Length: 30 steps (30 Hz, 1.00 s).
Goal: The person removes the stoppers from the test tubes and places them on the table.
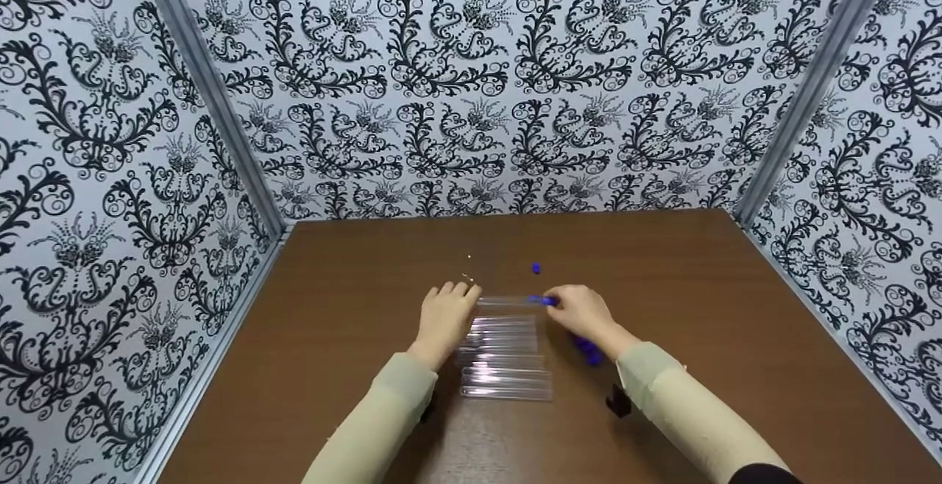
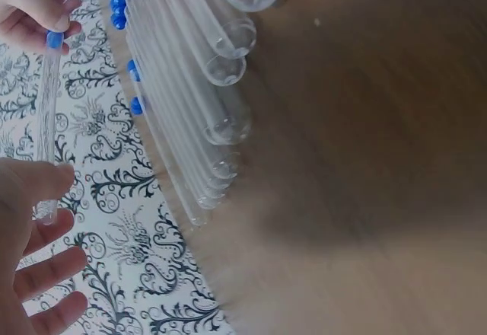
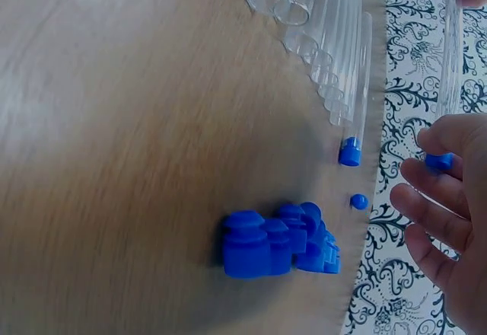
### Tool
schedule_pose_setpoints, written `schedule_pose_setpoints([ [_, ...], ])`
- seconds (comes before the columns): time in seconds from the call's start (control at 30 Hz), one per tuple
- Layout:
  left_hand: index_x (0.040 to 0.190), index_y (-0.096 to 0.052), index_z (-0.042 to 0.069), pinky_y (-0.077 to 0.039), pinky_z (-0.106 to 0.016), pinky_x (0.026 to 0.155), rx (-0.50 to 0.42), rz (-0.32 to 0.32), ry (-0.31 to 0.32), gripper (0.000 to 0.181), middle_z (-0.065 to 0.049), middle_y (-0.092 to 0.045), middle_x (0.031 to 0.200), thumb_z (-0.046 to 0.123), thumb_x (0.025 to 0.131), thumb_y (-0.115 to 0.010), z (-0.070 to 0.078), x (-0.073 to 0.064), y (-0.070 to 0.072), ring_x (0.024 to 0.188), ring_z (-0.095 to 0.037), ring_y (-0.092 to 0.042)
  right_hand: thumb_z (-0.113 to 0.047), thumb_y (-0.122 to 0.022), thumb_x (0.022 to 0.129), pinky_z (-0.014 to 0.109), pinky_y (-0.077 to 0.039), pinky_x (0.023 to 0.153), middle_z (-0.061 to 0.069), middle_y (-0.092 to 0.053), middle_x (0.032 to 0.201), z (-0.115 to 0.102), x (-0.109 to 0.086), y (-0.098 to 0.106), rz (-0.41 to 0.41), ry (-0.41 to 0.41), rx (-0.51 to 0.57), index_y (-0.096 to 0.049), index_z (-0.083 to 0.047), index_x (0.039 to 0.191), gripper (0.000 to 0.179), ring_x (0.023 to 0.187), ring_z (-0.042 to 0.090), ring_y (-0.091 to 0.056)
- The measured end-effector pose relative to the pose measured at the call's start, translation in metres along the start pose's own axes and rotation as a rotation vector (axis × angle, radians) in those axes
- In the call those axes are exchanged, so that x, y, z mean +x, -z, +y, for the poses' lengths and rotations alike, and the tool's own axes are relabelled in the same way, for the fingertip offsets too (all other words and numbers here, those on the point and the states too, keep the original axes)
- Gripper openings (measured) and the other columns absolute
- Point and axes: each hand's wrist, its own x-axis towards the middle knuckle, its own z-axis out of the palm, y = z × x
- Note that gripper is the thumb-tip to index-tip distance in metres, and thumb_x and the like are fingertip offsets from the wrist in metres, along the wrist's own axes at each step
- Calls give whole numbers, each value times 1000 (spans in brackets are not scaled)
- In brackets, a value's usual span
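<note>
A clear test tube (image 2: 47, 114) is held up level between the two hands. My left hand (image 1: 447, 320) pinches its rounded end between thumb and fingers. At the other end, my right hand (image 1: 583, 312) pinches a blue stopper (image 3: 439, 161), which sits at the tube's mouth; how deep it is set I cannot tell. Below the hands, several clear test tubes (image 1: 504, 382) lie side by side in a row on the table. At the far end of that row, one lying tube carries a blue stopper (image 3: 350, 152).
A cluster of blue stoppers (image 3: 259, 247) sits on the brown table (image 1: 353, 263), under the right forearm. One loose stopper (image 1: 536, 268) lies farther back. Tiny pale specks (image 1: 469, 257) dot the table beyond the left hand. Patterned walls (image 1: 456, 101) enclose the back and sides.
</note>
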Motion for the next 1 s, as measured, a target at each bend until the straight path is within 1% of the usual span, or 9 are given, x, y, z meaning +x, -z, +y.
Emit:
schedule_pose_setpoints([
  [0.03,103,-64,18,-48,-40,67,6,13,-6,23,-2,-66,92,20,81,-72,0,1,0,83,-24,-62,-13,-70,82,38,-55,68,6,-72,97,0,0,1,-5,0,3,-74,-9,102,21,79,20,-68],
  [0.13,99,-64,19,-47,-39,67,11,25,-4,17,-1,-65,91,18,82,-69,0,2,2,82,-24,-61,-14,-70,83,38,-54,70,5,-72,98,-1,0,4,-18,1,1,-74,-9,103,22,80,19,-68],
  [0.3,97,-64,18,-47,-39,67,15,27,2,17,0,-64,95,17,81,-70,-1,2,3,83,-24,-60,-15,-70,83,40,-54,71,6,-71,101,-1,0,4,-24,20,-24,-74,-9,104,22,81,19,-67],
  [0.47,97,-66,18,-47,-40,67,26,72,-5,17,0,-63,95,18,81,-71,-2,0,3,84,-23,-60,-15,-71,83,41,-54,71,6,-72,101,-2,0,3,-15,51,-41,-74,-9,104,21,82,21,-68],
  [0.6,98,-66,18,-47,-39,66,37,88,-12,17,-1,-62,93,18,82,-70,-3,0,1,83,-23,-60,-15,-73,83,41,-54,70,5,-72,98,-1,1,3,6,76,-47,-74,-9,101,19,81,20,-67],
  [0.8,98,-64,17,-47,-38,67,48,55,2,15,0,-62,94,16,83,-69,-2,0,1,84,-23,-60,-16,-72,82,40,-53,68,2,-72,93,1,2,3,29,105,-74,-75,-11,96,15,80,21,-67],
  [1.0,98,-63,16,-47,-39,67,39,40,-1,17,-2,-61,94,14,83,-69,-1,0,-1,83,-24,-60,-15,-74,81,39,-53,67,1,-71,90,1,3,3,23,91,-81,-74,-12,93,12,78,20,-66],
])
